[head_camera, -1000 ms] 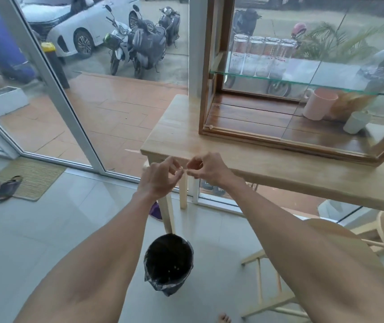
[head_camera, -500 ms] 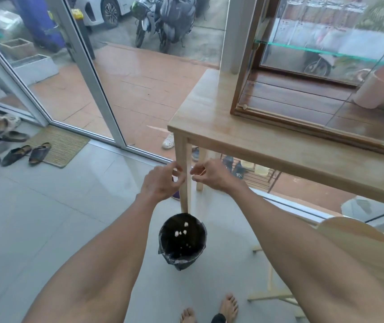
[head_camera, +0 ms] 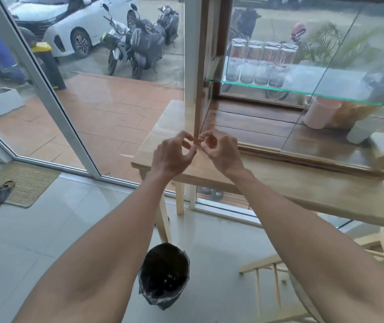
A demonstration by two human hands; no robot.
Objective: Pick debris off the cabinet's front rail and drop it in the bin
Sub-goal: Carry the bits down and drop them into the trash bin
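Observation:
The wooden glass-fronted cabinet stands on a light wooden table (head_camera: 302,190), and its front rail (head_camera: 302,157) runs along the bottom edge. My left hand (head_camera: 172,155) and my right hand (head_camera: 223,152) are both raised at the rail's left end, by the corner post. The left hand's fingers are curled with a gap between thumb and index. The right hand's fingertips are drawn close together at the rail; any debris between them is too small to see. A black-lined bin (head_camera: 160,303) sits on the floor below my arms, with small pale bits inside.
Inside the cabinet a pink mug (head_camera: 321,113) stands on the floor and several glasses (head_camera: 260,61) on a glass shelf. A wooden chair (head_camera: 267,276) is at the lower right. Sandals (head_camera: 0,194) lie on a mat beside the glass sliding door (head_camera: 46,89).
Both hands have risen from above the bin, where pale bits were falling in, back up to the left end of the cabinet's rail. My view has tilted upward.

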